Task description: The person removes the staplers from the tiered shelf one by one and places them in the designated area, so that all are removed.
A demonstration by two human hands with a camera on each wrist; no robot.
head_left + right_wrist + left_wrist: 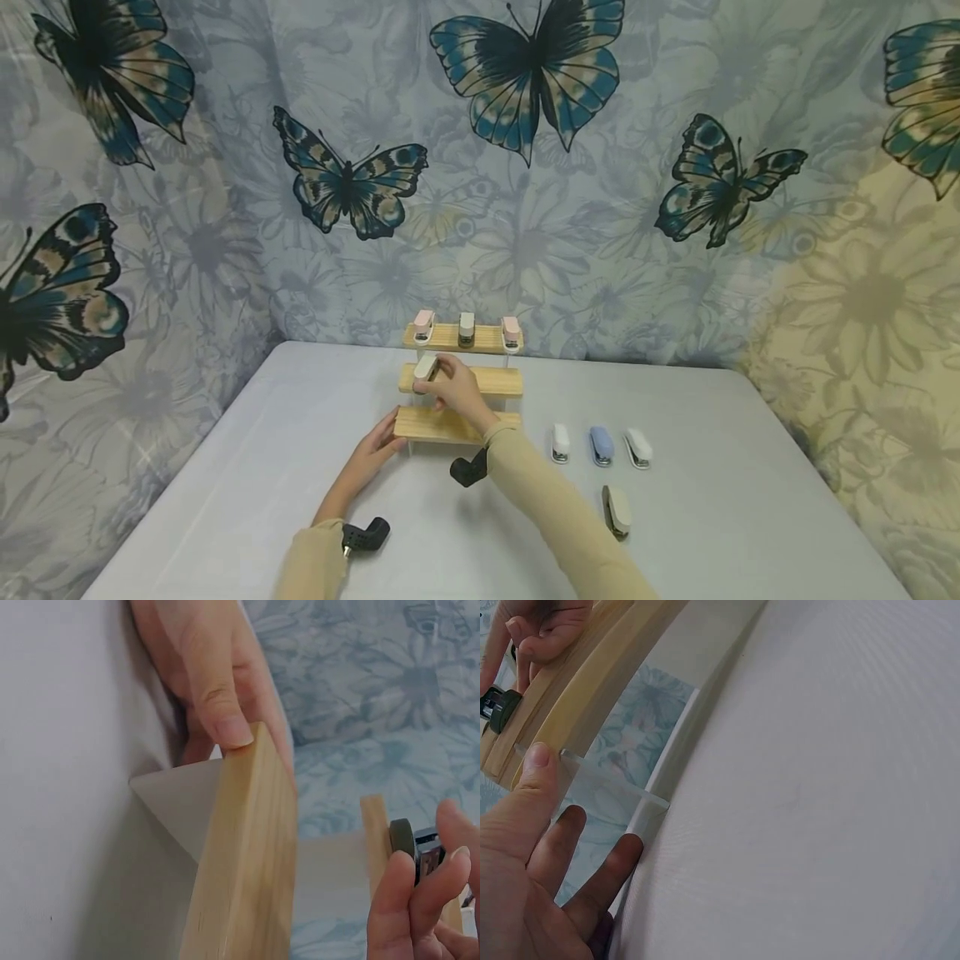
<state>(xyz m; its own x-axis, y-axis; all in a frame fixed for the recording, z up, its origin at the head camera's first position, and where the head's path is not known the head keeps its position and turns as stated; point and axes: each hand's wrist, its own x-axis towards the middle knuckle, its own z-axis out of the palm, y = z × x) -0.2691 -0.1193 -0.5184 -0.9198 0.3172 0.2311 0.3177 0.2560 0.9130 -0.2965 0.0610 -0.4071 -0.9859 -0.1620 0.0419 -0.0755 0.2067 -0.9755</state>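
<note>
A three-step wooden shelf (435,427) stands mid-table. My right hand (444,382) pinches a small beige stapler (425,367) at the left end of the middle step. The right wrist view shows its fingers (409,900) curled round the stapler's dark end (417,850). My left hand (388,442) rests against the left end of the bottom step. Its thumb (217,697) presses the board's corner (247,855), and its fingers (570,847) lie straight along the clear side panel (622,765). On the top step sit a pink stapler (423,326), a grey stapler (467,327) and another pink stapler (511,330).
Right of the shelf, a white stapler (560,442), a blue stapler (602,446) and another white stapler (639,448) lie in a row, with a beige stapler (617,511) nearer me. A butterfly curtain (525,208) hangs behind the grey table (712,500).
</note>
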